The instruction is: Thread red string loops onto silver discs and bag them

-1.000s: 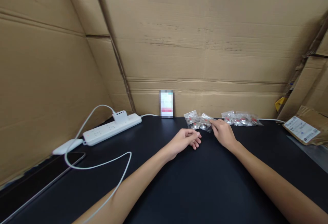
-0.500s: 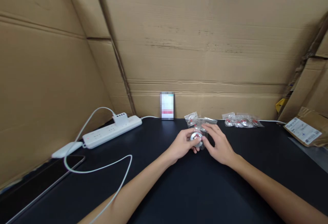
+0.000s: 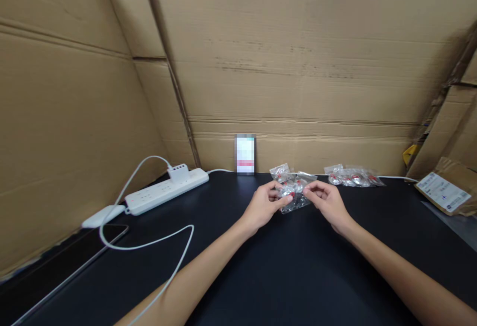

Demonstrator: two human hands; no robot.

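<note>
Thumb and fingers of my left hand [image 3: 263, 206] close on a round silvery piece with a red part [image 3: 286, 193]; its exact kind is unclear. A clear plastic bag [image 3: 296, 204] spreads below and to the right of that piece; whether the piece is inside it I cannot tell. My right hand [image 3: 330, 205] pinches at the right side of the bag, its thumb and index finger together. Just behind the hands lie more clear packets [image 3: 281, 172] with silvery and red contents, partly hidden by the fingers.
Several similar bagged pieces [image 3: 356, 179] lie at the back right. A phone [image 3: 245, 154] with a blurred screen leans on the cardboard wall [image 3: 298, 77]. At left are a white power strip [image 3: 167, 192], a loose white cable [image 3: 149, 247] and a dark flat device [image 3: 67, 266]. A labelled brown package [image 3: 443, 192] sits right.
My right hand has moved right, away from the round piece, and now pinches the bag. The clear bag is spread between my hands. The piece in my left hand has tilted.
</note>
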